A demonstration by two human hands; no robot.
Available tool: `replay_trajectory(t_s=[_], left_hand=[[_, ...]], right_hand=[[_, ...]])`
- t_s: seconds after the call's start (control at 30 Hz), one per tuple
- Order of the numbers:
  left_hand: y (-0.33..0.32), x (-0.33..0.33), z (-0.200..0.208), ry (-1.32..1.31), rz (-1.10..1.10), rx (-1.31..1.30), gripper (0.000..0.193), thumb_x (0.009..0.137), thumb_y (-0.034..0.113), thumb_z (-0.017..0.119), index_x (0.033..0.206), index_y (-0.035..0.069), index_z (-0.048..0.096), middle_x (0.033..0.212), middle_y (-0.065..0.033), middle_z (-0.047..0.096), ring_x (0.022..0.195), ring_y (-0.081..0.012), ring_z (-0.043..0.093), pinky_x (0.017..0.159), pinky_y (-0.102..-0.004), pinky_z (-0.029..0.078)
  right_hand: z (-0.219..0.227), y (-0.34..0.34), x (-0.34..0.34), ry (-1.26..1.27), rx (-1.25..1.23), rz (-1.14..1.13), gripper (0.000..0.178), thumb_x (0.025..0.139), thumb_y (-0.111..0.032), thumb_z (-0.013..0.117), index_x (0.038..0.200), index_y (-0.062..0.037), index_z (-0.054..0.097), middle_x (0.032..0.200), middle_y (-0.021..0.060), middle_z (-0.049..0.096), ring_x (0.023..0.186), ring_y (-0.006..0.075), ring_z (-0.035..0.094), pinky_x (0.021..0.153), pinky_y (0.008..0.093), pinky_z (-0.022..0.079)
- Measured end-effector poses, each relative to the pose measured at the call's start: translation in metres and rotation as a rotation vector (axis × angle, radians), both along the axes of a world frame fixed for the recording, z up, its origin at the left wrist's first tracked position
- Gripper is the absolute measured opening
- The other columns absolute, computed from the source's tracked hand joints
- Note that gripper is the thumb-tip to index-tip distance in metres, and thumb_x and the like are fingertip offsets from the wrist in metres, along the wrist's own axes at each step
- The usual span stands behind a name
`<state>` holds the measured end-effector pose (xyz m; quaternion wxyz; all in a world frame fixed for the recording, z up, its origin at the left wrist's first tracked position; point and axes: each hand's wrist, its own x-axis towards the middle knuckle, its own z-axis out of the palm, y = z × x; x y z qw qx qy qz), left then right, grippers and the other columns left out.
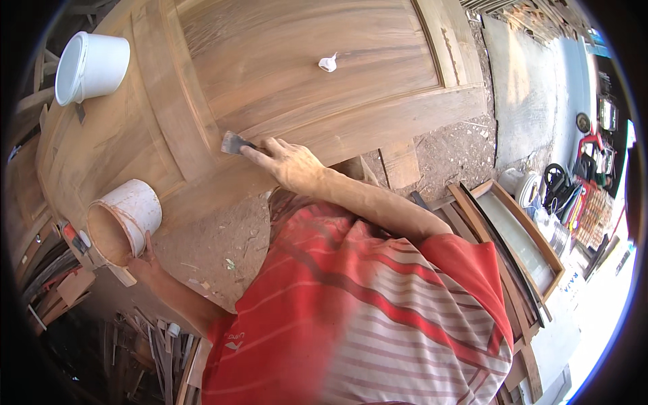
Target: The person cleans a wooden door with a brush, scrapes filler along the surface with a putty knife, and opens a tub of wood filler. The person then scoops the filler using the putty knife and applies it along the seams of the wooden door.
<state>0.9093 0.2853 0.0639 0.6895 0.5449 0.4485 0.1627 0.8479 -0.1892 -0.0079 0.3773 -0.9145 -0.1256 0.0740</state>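
Observation:
My right hand is closed round the handle of a putty knife, its flat grey blade pointing left over the wooden door panel. Whether the blade touches the wood I cannot tell. At the lower left, my left hand grips the rim of a whitish bucket smeared with brown. This bucket is tilted with its mouth toward me, and tan material coats its inside. Part of the left hand's fingers is hidden by the rim.
A white lidded tub rests on the door's far left. A small crumpled white piece lies on the panel. Wooden frames lean at the right, and scrap wood is heaped at the lower left.

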Motion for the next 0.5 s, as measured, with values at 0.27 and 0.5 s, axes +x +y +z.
replay_trajectory(t_s=[0.27,0.5], left_hand=[[-0.191,0.007,0.041,-0.061,-0.314,-0.039,0.055,0.104,0.012,0.045,0.151,-0.013,0.033,0.155,-0.0278,0.038,0.139,-0.0501,0.044,0.109,-0.0627,0.057],[-0.317,0.017,0.008,-0.096,-0.515,-0.141,0.052,0.103,0.01,0.047,0.147,-0.015,0.035,0.155,-0.0271,0.037,0.141,-0.0443,0.046,0.109,-0.0618,0.056]], right_hand=[[0.039,-0.223,-0.11,0.01,-0.24,-0.86,0.052,0.098,-0.007,0.06,0.149,-0.0197,0.059,0.12,0.0187,0.062,0.09,0.037,0.07,0.076,0.0465,0.061],[0.017,-0.379,-0.152,0.19,-0.478,-0.926,0.038,0.106,-0.019,0.055,0.143,-0.0188,0.063,0.102,0.0164,0.064,0.09,0.0365,0.069,0.08,0.0488,0.057]])
